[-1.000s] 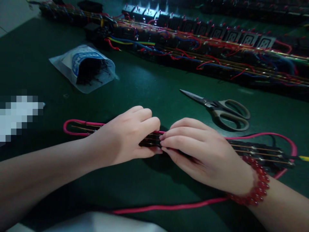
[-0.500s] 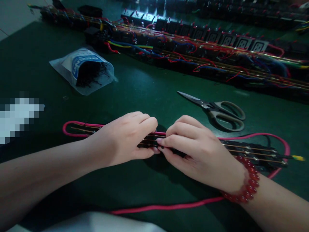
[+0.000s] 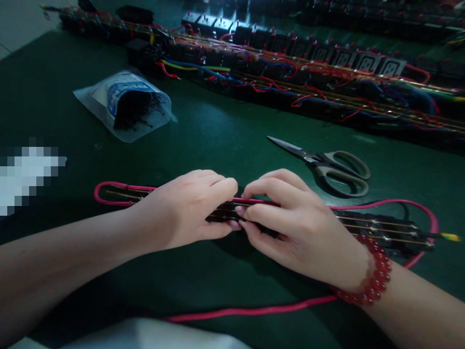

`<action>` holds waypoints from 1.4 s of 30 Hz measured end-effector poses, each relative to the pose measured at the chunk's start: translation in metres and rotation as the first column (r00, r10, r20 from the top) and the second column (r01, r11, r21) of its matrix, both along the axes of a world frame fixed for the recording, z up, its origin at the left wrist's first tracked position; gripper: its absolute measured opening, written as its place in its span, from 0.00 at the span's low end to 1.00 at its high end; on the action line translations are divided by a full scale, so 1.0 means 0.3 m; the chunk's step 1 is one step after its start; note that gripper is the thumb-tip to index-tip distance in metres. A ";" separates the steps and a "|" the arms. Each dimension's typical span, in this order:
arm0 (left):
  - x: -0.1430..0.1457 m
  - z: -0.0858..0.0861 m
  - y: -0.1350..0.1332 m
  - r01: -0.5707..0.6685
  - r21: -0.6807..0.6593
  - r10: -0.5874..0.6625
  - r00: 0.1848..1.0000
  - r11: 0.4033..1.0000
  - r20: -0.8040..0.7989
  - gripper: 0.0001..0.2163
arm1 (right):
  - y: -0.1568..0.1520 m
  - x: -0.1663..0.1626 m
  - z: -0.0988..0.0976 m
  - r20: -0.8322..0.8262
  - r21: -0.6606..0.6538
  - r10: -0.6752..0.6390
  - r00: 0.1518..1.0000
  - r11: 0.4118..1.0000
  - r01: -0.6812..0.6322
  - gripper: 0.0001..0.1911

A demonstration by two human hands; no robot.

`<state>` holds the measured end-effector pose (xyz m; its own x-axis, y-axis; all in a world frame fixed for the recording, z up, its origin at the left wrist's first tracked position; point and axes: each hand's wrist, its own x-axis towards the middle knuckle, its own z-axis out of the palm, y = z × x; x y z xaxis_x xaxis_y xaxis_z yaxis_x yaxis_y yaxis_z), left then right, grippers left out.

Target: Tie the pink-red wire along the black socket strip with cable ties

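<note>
A narrow black power-strip core (image 3: 385, 228) with bare brass bars lies across the green table, and a pink-red cable (image 3: 399, 201) runs along its far side and loops round both ends. My left hand (image 3: 189, 206) is closed over the middle of the strip, fingers on the far side and thumb on the near side. Right beside it, my right hand (image 3: 294, 218) pinches thumb and forefinger together at the strip's near edge, almost touching the left thumb. Whatever is between those fingertips is too small to make out. A dark tie (image 3: 127, 186) sits round the cable at the left loop.
Scissors (image 3: 319, 165) lie beyond my right hand. Farther left is an open plastic bag (image 3: 123, 106) of thin black pieces, probably cable ties. Long wired socket strips (image 3: 290, 72) stretch across the back. A loose length of pink cable (image 3: 250, 311) crosses in front of me.
The right forefinger and knuckles have lifted and shifted slightly, uncovering more of the pink cable. My left hand and the strip stay practically where they were.
</note>
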<state>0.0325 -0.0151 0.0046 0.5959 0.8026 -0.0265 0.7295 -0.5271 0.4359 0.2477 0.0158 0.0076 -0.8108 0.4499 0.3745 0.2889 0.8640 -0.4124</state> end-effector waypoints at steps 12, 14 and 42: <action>0.003 0.014 -0.008 -0.082 -0.074 0.087 0.994 0.994 0.068 0.11 | 0.009 0.002 0.000 -0.012 -0.143 0.019 1.000 0.989 -0.021 0.09; 0.003 0.016 -0.006 -0.088 -0.084 0.095 0.992 0.993 0.085 0.12 | 0.011 0.004 0.000 -0.014 -0.151 0.024 1.000 0.988 -0.026 0.09; 0.005 0.014 -0.009 -0.129 -0.098 0.139 0.985 0.987 0.102 0.17 | 0.016 0.007 0.006 -0.044 -0.214 0.029 0.999 0.976 -0.038 0.09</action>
